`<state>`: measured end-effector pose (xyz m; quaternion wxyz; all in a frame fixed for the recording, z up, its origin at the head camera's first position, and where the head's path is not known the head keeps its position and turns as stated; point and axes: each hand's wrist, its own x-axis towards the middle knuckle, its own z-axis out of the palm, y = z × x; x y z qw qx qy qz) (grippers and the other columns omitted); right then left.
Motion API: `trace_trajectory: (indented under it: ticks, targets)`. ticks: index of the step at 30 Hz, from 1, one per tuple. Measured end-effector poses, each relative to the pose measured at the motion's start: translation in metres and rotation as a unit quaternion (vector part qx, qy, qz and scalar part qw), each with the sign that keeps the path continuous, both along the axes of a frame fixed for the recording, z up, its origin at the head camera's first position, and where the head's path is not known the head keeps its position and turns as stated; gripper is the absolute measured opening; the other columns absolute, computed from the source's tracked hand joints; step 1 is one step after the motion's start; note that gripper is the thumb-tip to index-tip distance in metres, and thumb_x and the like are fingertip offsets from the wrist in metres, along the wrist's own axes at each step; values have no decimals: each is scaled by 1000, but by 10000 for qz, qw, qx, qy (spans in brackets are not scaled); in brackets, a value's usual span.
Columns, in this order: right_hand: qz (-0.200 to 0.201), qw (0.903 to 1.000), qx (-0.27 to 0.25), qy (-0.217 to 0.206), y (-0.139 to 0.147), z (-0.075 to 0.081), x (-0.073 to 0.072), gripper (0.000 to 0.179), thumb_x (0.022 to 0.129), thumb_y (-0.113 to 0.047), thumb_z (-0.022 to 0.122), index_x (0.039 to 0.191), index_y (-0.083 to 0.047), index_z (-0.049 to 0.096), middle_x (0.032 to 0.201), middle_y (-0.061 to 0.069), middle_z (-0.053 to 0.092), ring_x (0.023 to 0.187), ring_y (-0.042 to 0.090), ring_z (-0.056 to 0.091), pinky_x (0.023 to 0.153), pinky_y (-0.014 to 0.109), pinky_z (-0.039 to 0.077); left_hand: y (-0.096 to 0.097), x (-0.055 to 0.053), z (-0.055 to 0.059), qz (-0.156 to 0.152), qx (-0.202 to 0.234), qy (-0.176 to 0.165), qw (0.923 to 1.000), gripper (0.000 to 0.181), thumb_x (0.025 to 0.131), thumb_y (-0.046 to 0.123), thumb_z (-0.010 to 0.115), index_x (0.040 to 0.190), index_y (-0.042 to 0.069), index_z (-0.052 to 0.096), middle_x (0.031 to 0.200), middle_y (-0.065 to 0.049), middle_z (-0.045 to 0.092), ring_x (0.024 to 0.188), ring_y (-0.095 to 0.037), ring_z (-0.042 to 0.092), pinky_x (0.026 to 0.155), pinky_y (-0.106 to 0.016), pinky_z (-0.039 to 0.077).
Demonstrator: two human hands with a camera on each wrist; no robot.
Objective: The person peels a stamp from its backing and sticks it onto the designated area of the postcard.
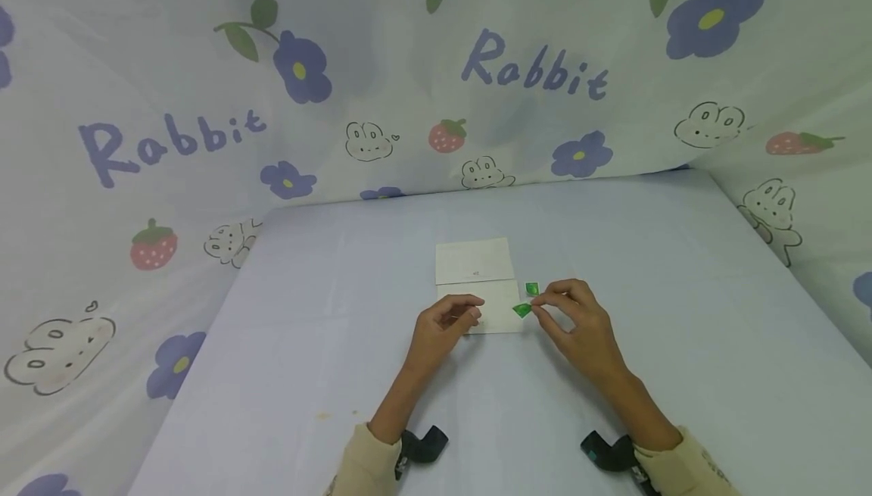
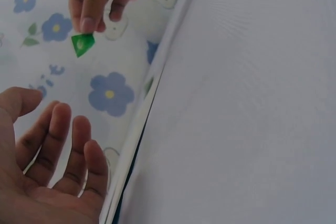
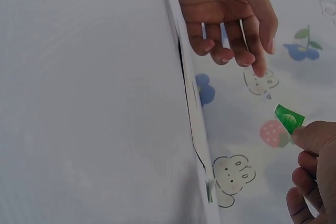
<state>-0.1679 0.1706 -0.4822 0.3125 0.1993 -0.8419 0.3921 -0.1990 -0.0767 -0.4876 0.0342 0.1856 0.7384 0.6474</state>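
Observation:
Between thumb and fingertips, my right hand (image 1: 582, 325) pinches a small green paper-like piece (image 1: 522, 310) by one corner, over the right edge of an opened white folder or booklet (image 1: 502, 310). In the right wrist view this green piece (image 3: 288, 118) shows a paler round pattern, too small to read. A second green piece with a light border (image 1: 532, 288) lies just right of the booklet, close to the right fingertips. My left hand (image 1: 439, 333) hovers at the booklet's lower left part, hiding that corner. Its fingers (image 2: 60, 124) are loosely bent and hold nothing.
The booklet lies on a white-covered table (image 1: 327, 291), its fold running crosswise. A printed curtain (image 1: 402, 64) with flowers and rabbits rises behind and at both sides. Black wrist devices (image 1: 429, 444) sit at both cuffs.

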Motion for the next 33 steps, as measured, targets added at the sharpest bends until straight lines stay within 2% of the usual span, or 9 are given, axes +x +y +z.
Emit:
trace_trajectory:
  ticks: [8,13,17,20,24,28,30,33]
  targets:
    - [-53,9996,238,172,-2,1,2,30,75,7,83,97,-11,75,105,6,59,100,21,54,75,14,42,8,4,1,-50,33,-173,9998,20,97,26,68,114,15,73,112,-14,69,91,-21,66,75,-35,55]
    - [73,9982,294,526,-3,1,1,31,73,9,82,98,-7,75,104,8,59,100,24,55,83,16,41,11,6,0,-117,5,-197,9997,19,98,24,68,113,14,73,112,-15,69,91,-18,66,75,-34,55]
    - [219,9971,404,604,-5,1,0,27,74,6,81,97,-5,74,105,9,60,99,25,55,86,17,40,11,7,0,-81,-32,-209,9997,17,98,23,68,111,13,73,107,-13,70,90,-18,67,74,-33,55]
    - [282,9971,410,580,-7,2,0,23,77,4,80,97,-5,74,106,9,60,101,24,54,85,17,40,12,7,0,-106,-32,-300,9995,17,98,25,68,109,14,73,100,-9,71,89,-20,67,73,-32,55]
    - [443,9944,414,865,-11,1,-1,9,88,-7,74,97,-4,74,106,9,61,100,26,55,82,21,43,13,9,0,-241,-32,-473,9986,17,98,26,68,107,13,74,92,-4,71,86,-23,66,72,-31,54]
    - [625,9901,441,1179,-14,1,-1,21,100,-19,61,96,-3,74,103,9,61,98,27,56,79,26,45,15,9,-2,-362,-15,-442,9984,18,99,24,67,108,11,74,89,-4,70,85,-22,66,73,-31,54]
    - [683,9886,469,1259,-15,1,-1,22,100,-19,60,95,-3,74,102,9,61,96,26,57,78,28,46,15,9,-3,-399,8,-388,9984,18,99,24,66,109,11,74,90,-4,70,85,-21,66,73,-32,54]
    - [812,9863,546,1328,-15,0,-2,7,93,-9,69,93,-5,74,100,8,61,94,26,57,76,31,48,16,9,-3,-403,-10,-349,9986,19,99,25,66,109,11,74,90,-4,70,85,-20,65,72,-32,54]
